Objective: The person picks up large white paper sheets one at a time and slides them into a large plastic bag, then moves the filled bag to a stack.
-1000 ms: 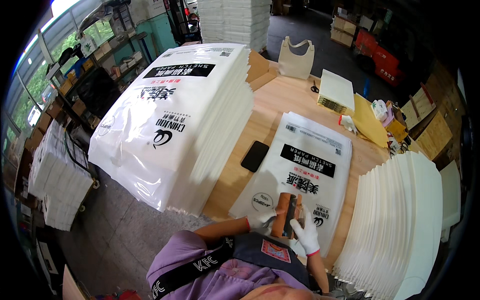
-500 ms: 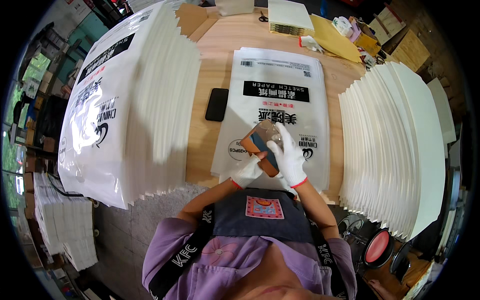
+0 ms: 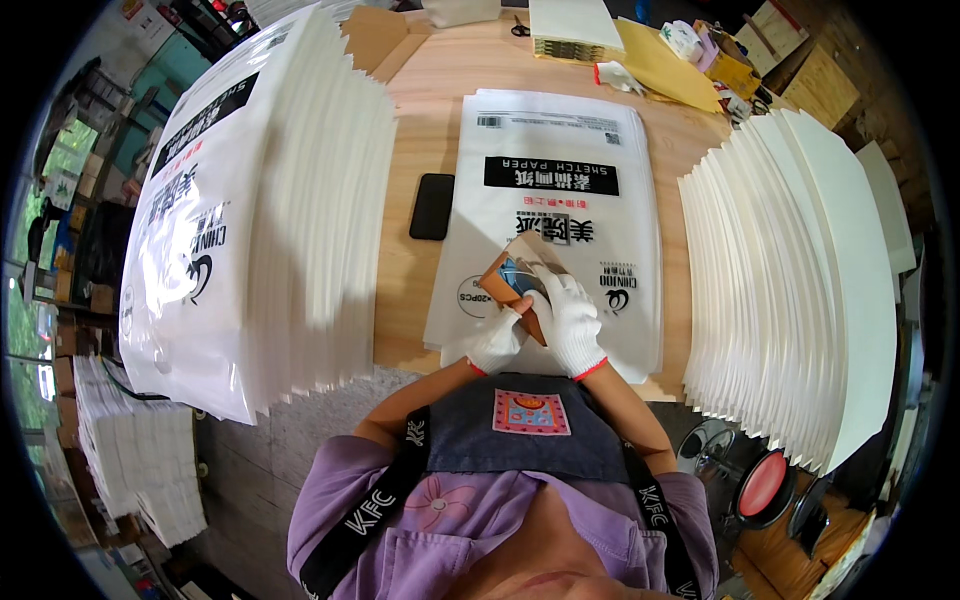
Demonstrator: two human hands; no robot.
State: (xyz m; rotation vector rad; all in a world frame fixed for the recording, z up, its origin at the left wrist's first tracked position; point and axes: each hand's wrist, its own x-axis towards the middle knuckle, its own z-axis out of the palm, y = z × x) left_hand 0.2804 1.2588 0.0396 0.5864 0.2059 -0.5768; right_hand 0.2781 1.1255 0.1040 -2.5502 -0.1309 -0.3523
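Note:
My left hand (image 3: 498, 341), in a white glove with a bare thumb tip, grips the lower left side of a small brown rectangular thing (image 3: 497, 287) with a shiny, dark blue face. I cannot make out its exact kind. My right hand (image 3: 568, 320), gloved in white with a red cuff, lies over its right side, fingers bent against its face; the fingertips are partly hidden. Both hands are above the near part of a stack of printed white plastic bags (image 3: 553, 260). A black phone (image 3: 432, 206) lies left of the stack.
Tall piles of packed white paper (image 3: 330, 220) at left and fanned white sheets (image 3: 765, 290) at right flank the wooden table (image 3: 410, 130). Scissors (image 3: 520, 27), a white block of sheets (image 3: 574, 28), a spare glove (image 3: 620, 78) and a yellow envelope (image 3: 665, 65) lie at the back.
My right hand has lowered from raised, spread fingers onto the face of the brown thing. My left hand keeps its grip. The view has shifted slightly.

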